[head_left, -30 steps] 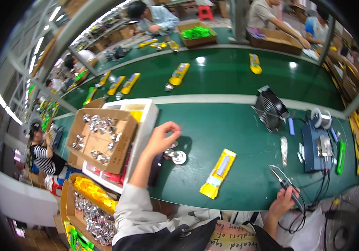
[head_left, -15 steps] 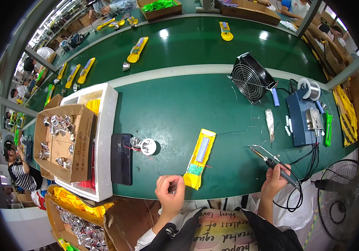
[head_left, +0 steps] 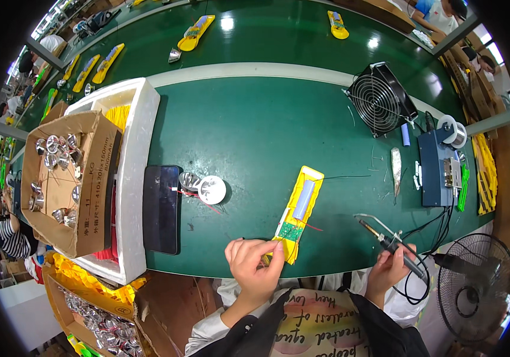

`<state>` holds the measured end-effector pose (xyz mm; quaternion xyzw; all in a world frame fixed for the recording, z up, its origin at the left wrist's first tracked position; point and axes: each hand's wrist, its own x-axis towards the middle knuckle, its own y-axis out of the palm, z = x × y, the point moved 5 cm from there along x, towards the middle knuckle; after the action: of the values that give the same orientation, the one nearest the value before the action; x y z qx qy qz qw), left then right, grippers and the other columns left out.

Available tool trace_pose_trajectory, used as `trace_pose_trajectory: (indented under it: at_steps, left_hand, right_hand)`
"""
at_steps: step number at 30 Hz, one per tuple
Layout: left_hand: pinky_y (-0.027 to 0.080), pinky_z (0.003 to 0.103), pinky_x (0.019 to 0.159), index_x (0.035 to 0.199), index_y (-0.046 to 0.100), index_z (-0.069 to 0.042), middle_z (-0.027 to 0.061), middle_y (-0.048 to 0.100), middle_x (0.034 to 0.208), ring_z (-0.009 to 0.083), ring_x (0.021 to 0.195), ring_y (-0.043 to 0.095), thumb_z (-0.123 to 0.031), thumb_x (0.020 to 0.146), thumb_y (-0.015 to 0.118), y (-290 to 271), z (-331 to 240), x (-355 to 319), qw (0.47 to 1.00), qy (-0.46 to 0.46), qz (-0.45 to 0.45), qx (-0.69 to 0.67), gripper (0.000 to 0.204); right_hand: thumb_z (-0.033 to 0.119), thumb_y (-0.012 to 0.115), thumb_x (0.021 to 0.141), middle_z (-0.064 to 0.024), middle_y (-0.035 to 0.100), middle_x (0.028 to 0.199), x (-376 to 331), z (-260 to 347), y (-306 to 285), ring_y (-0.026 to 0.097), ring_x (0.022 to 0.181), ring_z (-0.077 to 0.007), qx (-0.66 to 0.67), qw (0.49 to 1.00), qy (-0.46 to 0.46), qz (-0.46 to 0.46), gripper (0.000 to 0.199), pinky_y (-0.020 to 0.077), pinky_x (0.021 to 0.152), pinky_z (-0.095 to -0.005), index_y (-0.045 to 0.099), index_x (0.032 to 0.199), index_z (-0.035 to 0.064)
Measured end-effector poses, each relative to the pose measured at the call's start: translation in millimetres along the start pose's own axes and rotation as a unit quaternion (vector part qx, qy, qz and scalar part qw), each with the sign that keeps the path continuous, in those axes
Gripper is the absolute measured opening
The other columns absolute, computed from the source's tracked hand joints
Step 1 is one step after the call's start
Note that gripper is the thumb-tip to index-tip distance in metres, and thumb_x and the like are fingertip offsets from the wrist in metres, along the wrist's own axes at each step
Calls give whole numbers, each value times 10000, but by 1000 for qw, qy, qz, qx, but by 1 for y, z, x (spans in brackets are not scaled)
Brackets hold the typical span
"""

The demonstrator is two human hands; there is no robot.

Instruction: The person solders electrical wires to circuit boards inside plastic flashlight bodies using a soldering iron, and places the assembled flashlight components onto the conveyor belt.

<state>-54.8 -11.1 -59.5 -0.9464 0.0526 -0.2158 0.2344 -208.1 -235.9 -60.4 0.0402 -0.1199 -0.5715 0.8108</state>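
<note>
My left hand (head_left: 256,268) is closed at the near end of a yellow plastic flashlight housing (head_left: 291,249), thumb and fingertips pinching its edge; part of that end is hidden. The housing lies slanted on the bench, with a lilac battery cell (head_left: 305,200) and a green circuit board (head_left: 292,231) inside. A black wire leaves its far end and a red wire its side. In my right hand (head_left: 389,269) is a soldering iron (head_left: 406,260), its tip pointing up and left, apart from the housing. To the left, a silver reflector cup (head_left: 189,181) lies beside a white round lamp piece (head_left: 212,190) with red wires.
A black phone (head_left: 161,209) lies beside a white foam box (head_left: 142,128) and a carton of reflectors (head_left: 101,178). At the right stand a black fan (head_left: 381,100), a blue soldering station (head_left: 437,166) and a solder spool (head_left: 452,131). Beyond, a green belt (head_left: 267,41) carries yellow housings.
My left hand has moved onto the housing's near end, its fingers now reaching over the edge. The soldering iron stays in my right hand. The whole view has shifted a little.
</note>
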Motion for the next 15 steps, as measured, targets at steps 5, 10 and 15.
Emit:
trace_pose_trajectory:
  at_steps: [5,10,15]
  left_hand:
    - [361,339,712,663,560,-80,14,522,609,176,563,476,-33,611,649,-1,0,-1,1000,2,0,13,113]
    - [375,368,738,673,564,-89,3,496,595,169,564,479,-24,587,655,-2,2,-6,1000,13,3,3,141]
    - [365,339,730,660,580,-121,-27,492,580,141,567,473,-62,579,664,-2,5,-9,1000,20,-9,5,131]
  right_hand:
    - [164,504,728,-29,400,654,-30,4,14,380,485,-72,27,999,18,23,202,341,450,-156,371,798,29]
    - [168,543,736,-67,456,597,-46,4,37,396,411,-98,16,996,25,88,232,345,384,-189,370,816,36]
    - [166,549,743,-82,461,602,-56,-1,49,417,394,-121,22,994,43,99,238,360,367,-206,373,822,27]
